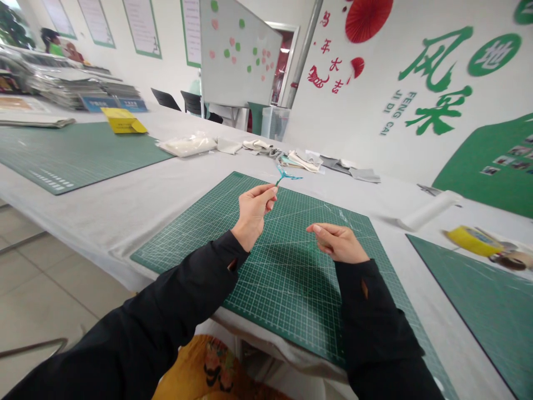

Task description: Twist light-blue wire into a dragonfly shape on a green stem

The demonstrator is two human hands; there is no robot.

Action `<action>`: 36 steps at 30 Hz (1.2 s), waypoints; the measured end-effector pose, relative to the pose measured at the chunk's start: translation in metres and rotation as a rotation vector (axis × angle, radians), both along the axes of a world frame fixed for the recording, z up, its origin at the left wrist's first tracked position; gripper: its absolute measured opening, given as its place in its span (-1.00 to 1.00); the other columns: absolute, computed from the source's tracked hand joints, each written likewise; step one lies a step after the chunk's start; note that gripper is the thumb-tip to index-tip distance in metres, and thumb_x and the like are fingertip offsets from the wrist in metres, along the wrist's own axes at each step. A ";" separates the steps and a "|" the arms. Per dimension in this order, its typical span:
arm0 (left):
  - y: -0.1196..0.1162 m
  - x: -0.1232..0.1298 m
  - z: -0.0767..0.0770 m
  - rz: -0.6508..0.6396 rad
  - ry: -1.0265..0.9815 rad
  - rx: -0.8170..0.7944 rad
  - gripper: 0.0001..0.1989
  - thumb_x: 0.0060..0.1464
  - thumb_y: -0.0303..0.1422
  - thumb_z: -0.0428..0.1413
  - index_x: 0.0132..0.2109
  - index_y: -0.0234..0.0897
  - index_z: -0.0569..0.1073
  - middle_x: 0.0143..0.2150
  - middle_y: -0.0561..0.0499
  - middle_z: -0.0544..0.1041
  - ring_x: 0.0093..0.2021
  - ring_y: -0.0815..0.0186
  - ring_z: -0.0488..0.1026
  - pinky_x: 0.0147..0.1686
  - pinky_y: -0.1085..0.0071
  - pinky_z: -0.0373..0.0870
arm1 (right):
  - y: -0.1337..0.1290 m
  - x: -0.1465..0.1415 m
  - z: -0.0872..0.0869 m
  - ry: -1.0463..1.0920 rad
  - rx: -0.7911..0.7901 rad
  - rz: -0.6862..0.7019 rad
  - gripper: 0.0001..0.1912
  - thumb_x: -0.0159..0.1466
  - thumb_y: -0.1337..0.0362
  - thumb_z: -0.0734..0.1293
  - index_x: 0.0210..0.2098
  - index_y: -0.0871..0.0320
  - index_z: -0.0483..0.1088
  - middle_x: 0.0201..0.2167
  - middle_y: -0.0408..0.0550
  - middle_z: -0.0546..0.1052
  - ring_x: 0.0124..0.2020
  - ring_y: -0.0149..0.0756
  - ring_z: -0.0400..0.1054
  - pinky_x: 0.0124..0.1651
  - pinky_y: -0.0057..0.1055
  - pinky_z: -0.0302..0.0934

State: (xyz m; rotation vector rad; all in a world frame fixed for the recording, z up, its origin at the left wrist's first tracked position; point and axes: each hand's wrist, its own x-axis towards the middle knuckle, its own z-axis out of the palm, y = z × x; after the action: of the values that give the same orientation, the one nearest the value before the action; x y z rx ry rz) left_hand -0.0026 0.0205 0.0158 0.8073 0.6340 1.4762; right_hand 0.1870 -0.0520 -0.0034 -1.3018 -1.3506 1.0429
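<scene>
Nearest: two black sleeves (pixel 166 300) are stretched forward from the bottom of the frame, and an orange patterned cloth (pixel 208 369) is seen below the table edge at bottom center.
Left hand: the left hand (pixel 252 216) is raised above the far half of the mat, at center.
Right hand: the right hand (pixel 338 243) is held lower, to the right of center, above the mat and well apart from the teal piece.
Grip: the teal piece is pinched between the left thumb and fingers. The right fingers are curled and pressed toward the thumb; whether anything small is pinched there cannot be told.
Held item: a small teal branched piece (pixel 287 175), its thin green stem held in the left fingers, is lifted clear of the mat, with its tip pointing up and right.
Under the hands: a green cutting mat (pixel 291 300) is laid on a white-covered table (pixel 100 205).
Far edge: a white plastic bag (pixel 187 145), pale fabric scraps (pixel 302 161) and grey fabric (pixel 350 169) are laid in a row beyond the mat.
Upper left: a second green mat (pixel 75 155) is topped by a yellow box (pixel 124 120), with stacked papers (pixel 66 83) behind.
Right: a white roll (pixel 428 211) and yellow tape (pixel 473 240) are placed beside a third mat (pixel 470 300).
</scene>
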 end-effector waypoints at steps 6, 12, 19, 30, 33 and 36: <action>0.003 0.001 -0.002 -0.001 0.009 -0.053 -0.92 -0.16 -0.50 0.19 -0.41 -0.42 0.46 -0.63 0.12 0.36 -0.69 0.60 0.15 -0.69 0.58 -0.05 | -0.001 0.001 0.000 0.048 -0.040 0.046 -0.68 0.09 0.06 0.38 -0.39 0.23 0.50 -0.82 -0.35 0.06 -0.75 -0.58 -0.11 -0.62 -0.48 -0.31; 0.002 0.001 -0.003 0.012 -0.005 -0.069 -0.91 -0.17 -0.51 0.18 -0.41 -0.42 0.44 -0.63 0.12 0.35 -0.70 0.60 0.14 -0.70 0.58 -0.06 | 0.000 0.002 -0.001 0.173 -0.063 0.151 -0.71 0.08 0.07 0.39 -0.42 0.21 0.48 -0.76 -0.34 0.05 -0.72 -0.57 -0.10 -0.61 -0.47 -0.29; 0.004 -0.001 -0.003 -0.014 -0.039 -0.098 -0.91 -0.18 -0.52 0.17 -0.42 -0.41 0.42 -0.64 0.13 0.33 -0.71 0.60 0.12 -0.71 0.58 -0.10 | 0.004 0.005 -0.003 0.195 -0.163 0.241 -0.69 0.09 0.04 0.39 -0.45 0.20 0.46 -0.75 -0.36 0.02 -0.71 -0.59 -0.15 -0.64 -0.51 -0.19; 0.004 0.000 -0.005 -0.038 -0.025 -0.102 -0.90 -0.17 -0.51 0.18 -0.40 -0.42 0.42 -0.64 0.12 0.34 -0.72 0.60 0.13 -0.72 0.59 -0.10 | -0.005 -0.005 0.003 0.525 0.013 0.304 -0.77 0.12 0.08 0.38 -0.51 0.09 0.40 -0.71 -0.34 -0.16 -0.65 -0.49 -0.29 -0.65 -0.56 -0.24; 0.004 0.001 -0.006 -0.051 -0.023 -0.096 -0.89 -0.17 -0.50 0.19 -0.40 -0.42 0.42 -0.64 0.12 0.34 -0.72 0.61 0.12 -0.73 0.58 -0.11 | -0.002 -0.005 0.000 0.577 0.083 0.269 -0.80 0.13 0.10 0.38 -0.51 0.07 0.41 -0.72 -0.33 -0.19 -0.65 -0.47 -0.32 -0.68 -0.58 -0.21; 0.004 0.000 -0.006 -0.063 -0.020 -0.079 -0.89 -0.17 -0.50 0.18 -0.40 -0.42 0.42 -0.63 0.12 0.35 -0.72 0.61 0.13 -0.72 0.59 -0.10 | 0.002 -0.004 -0.001 0.651 0.112 0.258 -0.85 0.15 0.14 0.37 -0.48 0.06 0.44 -0.74 -0.33 -0.20 -0.66 -0.47 -0.32 -0.69 -0.62 -0.12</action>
State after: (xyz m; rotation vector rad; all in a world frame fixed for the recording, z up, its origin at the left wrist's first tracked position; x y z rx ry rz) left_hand -0.0023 0.0243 0.0099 0.7445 0.6421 1.3916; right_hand 0.1833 -0.0503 -0.0048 -0.6204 -1.0599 1.3923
